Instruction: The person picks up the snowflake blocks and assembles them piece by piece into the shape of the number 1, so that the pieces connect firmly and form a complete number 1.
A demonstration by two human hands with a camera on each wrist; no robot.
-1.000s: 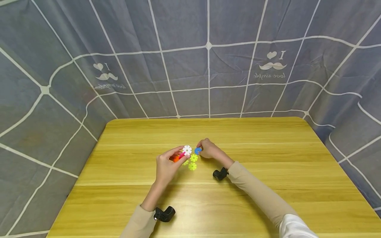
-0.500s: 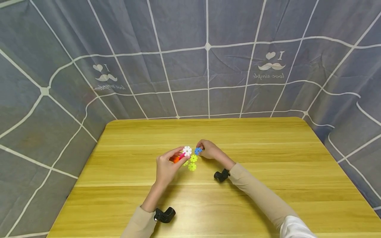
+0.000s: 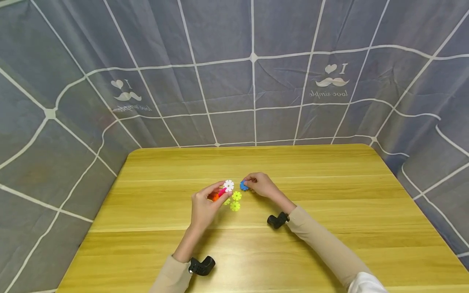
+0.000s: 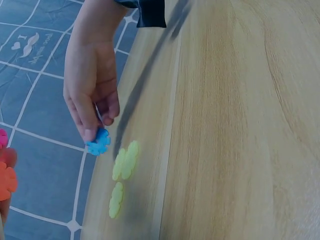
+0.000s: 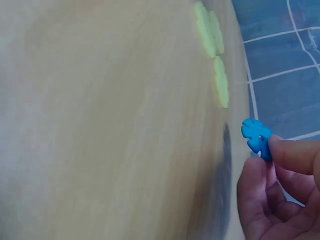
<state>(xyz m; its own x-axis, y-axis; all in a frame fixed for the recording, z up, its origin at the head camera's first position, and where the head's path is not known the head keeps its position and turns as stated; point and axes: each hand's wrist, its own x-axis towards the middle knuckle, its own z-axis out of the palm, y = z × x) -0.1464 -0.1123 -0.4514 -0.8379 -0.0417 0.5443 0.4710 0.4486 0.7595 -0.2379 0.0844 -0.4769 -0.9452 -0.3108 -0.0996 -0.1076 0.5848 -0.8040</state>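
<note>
My left hand (image 3: pixel 203 206) holds a small joined group of notched plastic discs: a white snowflake disc (image 3: pixel 229 186), a pink disc (image 3: pixel 222 192) and an orange disc (image 4: pixel 7 181). To its right, my right hand (image 3: pixel 262 184) pinches a blue snowflake disc (image 5: pixel 257 137) between thumb and fingers. The blue disc is raised over the table, a short gap from the white one. Below and between the hands lie several yellow snowflake discs (image 3: pixel 235 206), flat on the wood; the left thumb partly covers one in the head view.
The wooden table (image 3: pixel 293 252) spreads around both hands. A grey curtain (image 3: pixel 220 89) with white lines hangs behind its far edge. Each wrist wears a black camera; the left one (image 3: pixel 202 265) is near the front.
My right hand has turned slightly, and its fingers now cover more of the blue disc. The left hand keeps its hold on the joined discs, nearly still.
</note>
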